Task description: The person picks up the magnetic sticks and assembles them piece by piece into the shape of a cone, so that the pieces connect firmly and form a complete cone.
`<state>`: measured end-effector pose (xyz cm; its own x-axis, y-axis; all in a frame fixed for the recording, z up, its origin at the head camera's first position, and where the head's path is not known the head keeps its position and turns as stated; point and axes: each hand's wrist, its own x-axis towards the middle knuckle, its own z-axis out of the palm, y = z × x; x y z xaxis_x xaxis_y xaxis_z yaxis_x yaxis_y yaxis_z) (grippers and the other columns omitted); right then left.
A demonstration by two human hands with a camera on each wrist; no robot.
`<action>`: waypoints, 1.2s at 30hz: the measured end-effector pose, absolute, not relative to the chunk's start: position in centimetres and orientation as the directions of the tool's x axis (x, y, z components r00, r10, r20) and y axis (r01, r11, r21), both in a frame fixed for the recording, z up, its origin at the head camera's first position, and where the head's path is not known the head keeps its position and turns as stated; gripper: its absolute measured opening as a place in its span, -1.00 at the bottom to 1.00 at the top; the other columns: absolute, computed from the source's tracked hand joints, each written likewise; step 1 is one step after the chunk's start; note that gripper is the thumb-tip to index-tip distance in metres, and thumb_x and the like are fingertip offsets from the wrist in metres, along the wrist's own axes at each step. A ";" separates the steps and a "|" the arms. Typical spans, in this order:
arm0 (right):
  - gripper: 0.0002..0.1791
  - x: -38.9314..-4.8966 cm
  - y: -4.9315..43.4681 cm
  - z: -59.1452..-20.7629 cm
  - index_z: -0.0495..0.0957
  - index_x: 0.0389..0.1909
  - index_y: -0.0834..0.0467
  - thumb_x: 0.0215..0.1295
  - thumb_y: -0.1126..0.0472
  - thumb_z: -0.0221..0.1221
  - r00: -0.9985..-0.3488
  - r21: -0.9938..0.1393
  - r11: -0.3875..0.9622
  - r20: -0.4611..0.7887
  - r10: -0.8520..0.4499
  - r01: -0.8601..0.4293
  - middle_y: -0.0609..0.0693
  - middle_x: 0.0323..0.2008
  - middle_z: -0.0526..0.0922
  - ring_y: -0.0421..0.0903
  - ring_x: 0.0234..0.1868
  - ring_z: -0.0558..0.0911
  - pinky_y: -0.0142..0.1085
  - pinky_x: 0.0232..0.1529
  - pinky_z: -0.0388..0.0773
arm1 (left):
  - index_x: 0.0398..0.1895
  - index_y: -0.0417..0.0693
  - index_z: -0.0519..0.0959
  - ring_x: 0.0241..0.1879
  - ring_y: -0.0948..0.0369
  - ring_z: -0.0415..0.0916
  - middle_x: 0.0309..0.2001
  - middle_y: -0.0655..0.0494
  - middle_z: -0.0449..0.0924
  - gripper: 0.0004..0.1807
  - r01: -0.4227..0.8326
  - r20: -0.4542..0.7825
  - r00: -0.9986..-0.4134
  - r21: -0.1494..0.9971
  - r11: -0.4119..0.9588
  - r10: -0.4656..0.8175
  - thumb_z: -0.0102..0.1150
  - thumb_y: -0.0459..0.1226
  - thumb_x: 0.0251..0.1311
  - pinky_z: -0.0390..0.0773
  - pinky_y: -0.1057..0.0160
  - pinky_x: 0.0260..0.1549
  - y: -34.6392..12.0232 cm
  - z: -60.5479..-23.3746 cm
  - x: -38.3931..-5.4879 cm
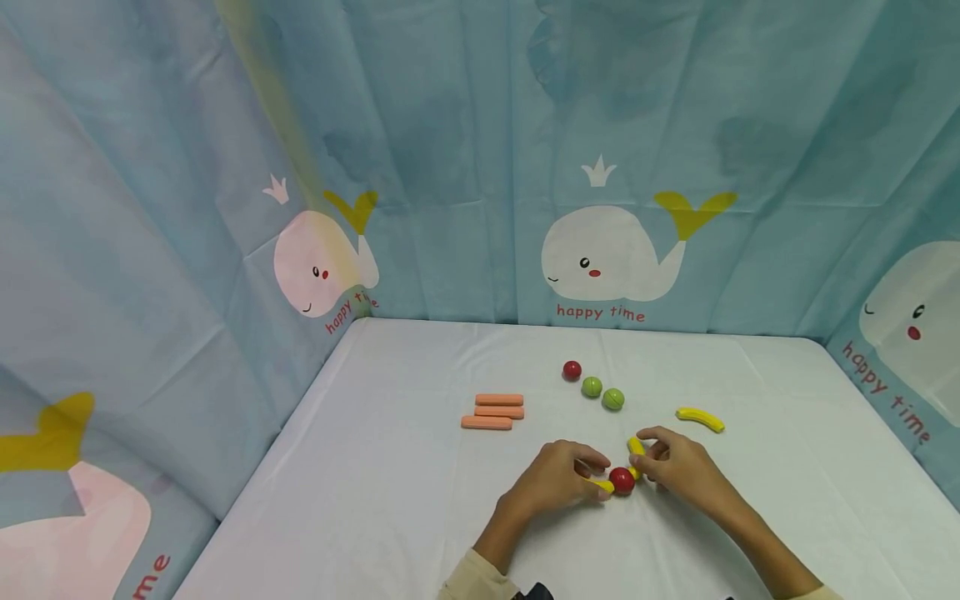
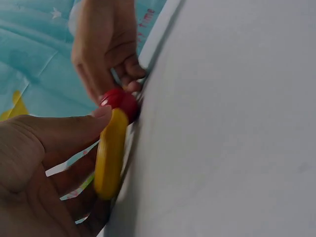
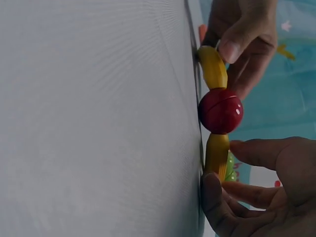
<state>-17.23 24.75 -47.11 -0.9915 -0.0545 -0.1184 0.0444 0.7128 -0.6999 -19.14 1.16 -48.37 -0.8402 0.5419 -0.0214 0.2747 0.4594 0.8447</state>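
Observation:
A shiny red ball (image 1: 622, 481) with a seam line lies on the white table between two small yellow toy bananas. My left hand (image 1: 558, 477) pinches one toy banana (image 2: 111, 155), its thumb at the end beside the ball. On the ball's other side, my right hand (image 1: 678, 468) holds the second toy banana (image 3: 217, 155) between thumb and fingers. In the right wrist view, both banana tips meet the ball (image 3: 221, 111), making a bent row. My left hand (image 3: 249, 39) shows at the top of that view.
Three orange-pink sausage-like sticks (image 1: 498, 412) lie left of centre. Farther back are another red ball (image 1: 572, 371) and two green balls (image 1: 613, 399). A third toy banana (image 1: 700, 418) rests beyond my right hand. A blue whale-print curtain (image 1: 480, 250) stands around the table (image 1: 360, 467).

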 end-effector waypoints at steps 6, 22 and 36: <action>-0.39 -17.2 24.5 -47.1 0.53 0.29 0.36 0.36 0.10 0.42 -0.991 -0.699 0.713 -0.127 -0.044 0.057 -0.03 -0.41 0.63 -0.10 -0.46 0.56 -0.32 -0.43 0.54 | -0.13 -0.01 0.85 -0.27 0.45 0.55 -0.25 0.32 0.80 -0.76 0.252 -0.069 -0.853 0.814 0.524 0.518 0.62 -0.29 0.11 0.57 0.38 -0.17 -0.8 -47.5 -19.7; -0.63 -18.3 24.1 -46.9 0.69 0.08 0.31 0.32 0.22 0.41 -0.995 -0.679 0.734 -0.083 -0.046 0.023 -0.03 -0.28 0.72 -0.09 -0.25 0.62 -0.26 -0.21 0.66 | -0.29 0.01 0.88 -0.39 0.55 0.53 -0.45 0.39 0.77 -0.88 0.308 -0.110 -0.749 0.816 0.489 0.654 0.62 -0.32 0.09 0.51 0.49 -0.31 0.6 -47.6 -18.7; -0.73 -19.2 22.6 -47.3 0.77 -0.07 0.27 0.26 0.23 0.42 -0.995 -0.653 0.756 -0.032 -0.092 -0.049 -0.02 -0.26 0.72 -0.11 -0.23 0.60 -0.24 -0.18 0.62 | -0.27 0.00 0.85 -0.44 0.61 0.45 -0.49 0.44 0.69 -0.85 0.391 -0.027 -0.739 0.795 0.463 0.673 0.63 -0.25 0.10 0.48 0.56 -0.36 3.4 -47.9 -16.8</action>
<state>-19.22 22.56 -47.33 -0.9953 -0.0918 -0.0320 -0.0487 0.7560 -0.6528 -16.78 3.37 -47.86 -0.7393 0.6728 -0.0274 0.3915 0.4626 0.7955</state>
